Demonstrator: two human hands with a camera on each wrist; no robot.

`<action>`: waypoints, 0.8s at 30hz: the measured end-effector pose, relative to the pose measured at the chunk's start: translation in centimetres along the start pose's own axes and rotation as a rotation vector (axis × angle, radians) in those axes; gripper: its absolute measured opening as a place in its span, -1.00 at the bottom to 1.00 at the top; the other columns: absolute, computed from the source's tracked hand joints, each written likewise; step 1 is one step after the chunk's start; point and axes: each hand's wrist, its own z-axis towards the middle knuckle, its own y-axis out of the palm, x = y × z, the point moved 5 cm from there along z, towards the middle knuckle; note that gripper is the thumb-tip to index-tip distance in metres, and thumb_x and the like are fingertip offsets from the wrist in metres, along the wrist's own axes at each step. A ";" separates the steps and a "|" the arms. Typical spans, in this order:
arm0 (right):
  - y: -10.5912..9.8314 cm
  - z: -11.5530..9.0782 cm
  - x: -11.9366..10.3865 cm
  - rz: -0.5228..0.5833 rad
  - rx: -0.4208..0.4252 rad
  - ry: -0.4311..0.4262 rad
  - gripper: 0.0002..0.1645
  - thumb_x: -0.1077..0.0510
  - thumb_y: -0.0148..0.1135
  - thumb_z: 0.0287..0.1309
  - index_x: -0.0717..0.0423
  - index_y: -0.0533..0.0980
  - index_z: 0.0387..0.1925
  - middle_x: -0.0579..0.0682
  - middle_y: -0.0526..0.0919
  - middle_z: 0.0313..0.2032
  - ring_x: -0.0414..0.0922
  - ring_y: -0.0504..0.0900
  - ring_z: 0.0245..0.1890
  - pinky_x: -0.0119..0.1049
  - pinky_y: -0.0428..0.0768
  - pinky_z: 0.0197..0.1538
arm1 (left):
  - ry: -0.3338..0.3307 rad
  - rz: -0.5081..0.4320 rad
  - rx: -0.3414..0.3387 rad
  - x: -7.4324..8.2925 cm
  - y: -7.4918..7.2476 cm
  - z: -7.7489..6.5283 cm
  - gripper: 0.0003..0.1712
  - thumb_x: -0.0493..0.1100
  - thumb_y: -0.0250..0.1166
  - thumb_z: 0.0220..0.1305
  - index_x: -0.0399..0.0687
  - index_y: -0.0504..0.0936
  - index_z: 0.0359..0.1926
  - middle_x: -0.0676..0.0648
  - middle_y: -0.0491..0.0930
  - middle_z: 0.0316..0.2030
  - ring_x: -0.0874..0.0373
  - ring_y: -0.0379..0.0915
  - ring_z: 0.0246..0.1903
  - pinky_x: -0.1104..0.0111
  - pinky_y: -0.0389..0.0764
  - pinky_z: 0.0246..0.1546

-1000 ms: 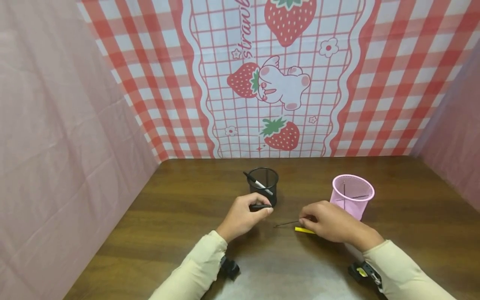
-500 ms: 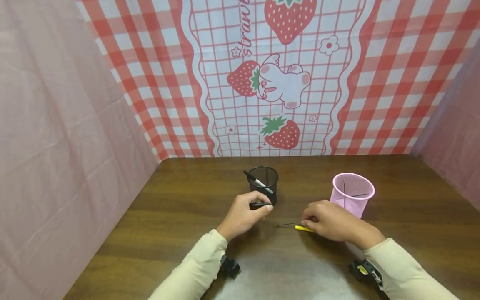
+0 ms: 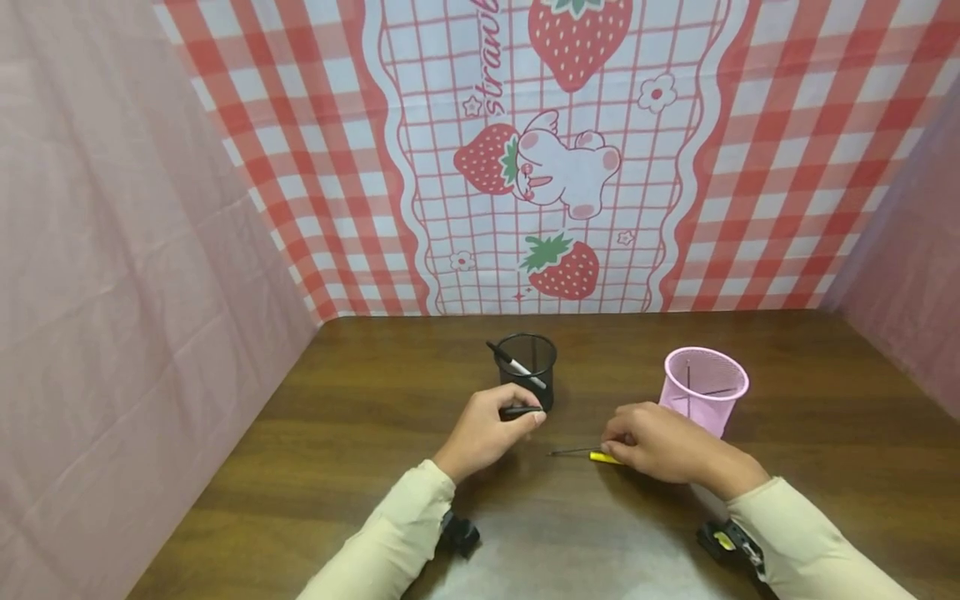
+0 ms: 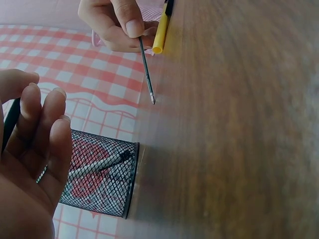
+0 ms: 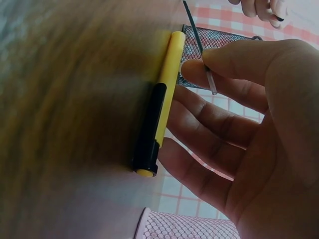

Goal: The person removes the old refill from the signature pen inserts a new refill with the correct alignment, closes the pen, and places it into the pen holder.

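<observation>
My left hand [image 3: 491, 433] holds a slim black pen-like piece [image 3: 517, 412], partly hidden by the fingers, in front of the black mesh pen cup [image 3: 527, 392]. Between thumb and forefinger, my right hand [image 3: 660, 442] pinches a thin pen refill [image 4: 146, 69], its metal tip pointing left in the head view. In the right wrist view the refill's clear tail end sticks out past the fingertips. Beneath that hand lies a yellow pen barrel [image 5: 172, 59] with a black clip, on the wooden table [image 3: 360, 467]; the other fingers are curved close beside it.
A black-and-white pen [image 3: 517, 363] leans in the black cup. The pink mesh cup [image 3: 705, 408] stands just behind my right hand, with thin dark sticks inside. A red-checked strawberry cloth [image 3: 562, 167] hangs at the back, with pink cloth [image 3: 150, 292] along the left.
Both hands stay nearly in place, keeping hold of the black piece and the refill. The right hand has shifted very slightly and covers a little more of the yellow barrel.
</observation>
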 end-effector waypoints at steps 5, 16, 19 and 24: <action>0.2 0.0 0.2 -0.003 0.002 -0.010 -0.85 0.16 0.38 0.18 -0.17 0.65 -0.46 -0.38 0.48 -0.46 -0.39 0.45 -0.46 -0.32 0.50 -0.39 | 0.006 0.003 -0.001 0.0 0.0 -0.1 -0.93 -0.19 0.40 0.28 -0.01 0.68 -0.23 -0.02 0.65 -0.52 0.19 0.61 -0.53 0.36 0.62 -0.47; 0.0 -0.2 0.5 -0.046 0.016 0.018 -0.87 0.16 0.38 0.17 -0.16 0.66 -0.45 -0.37 0.50 -0.46 -0.37 0.46 -0.45 -0.30 0.51 -0.38 | 0.004 -0.002 -0.010 -0.1 0.1 -0.1 -0.93 -0.19 0.40 0.28 -0.02 0.68 -0.23 -0.07 0.65 -0.52 0.18 0.62 -0.54 0.35 0.62 -0.48; 0.0 -0.2 0.5 -0.061 0.019 0.019 -0.87 0.15 0.37 0.17 -0.16 0.66 -0.45 -0.37 0.49 -0.46 -0.37 0.46 -0.46 -0.30 0.51 -0.38 | 0.005 -0.012 -0.013 -0.2 0.1 -0.1 -0.93 -0.20 0.40 0.28 -0.03 0.68 -0.23 -0.06 0.65 -0.52 0.17 0.62 -0.54 0.34 0.63 -0.49; 0.0 -0.2 0.6 -0.072 0.015 0.019 -0.86 0.15 0.37 0.17 -0.17 0.65 -0.46 -0.37 0.48 -0.47 -0.37 0.45 -0.46 -0.29 0.51 -0.39 | 0.005 -0.013 -0.011 -0.1 0.1 -0.1 -0.93 -0.19 0.41 0.27 -0.02 0.68 -0.23 -0.03 0.65 -0.53 0.16 0.61 -0.54 0.35 0.63 -0.49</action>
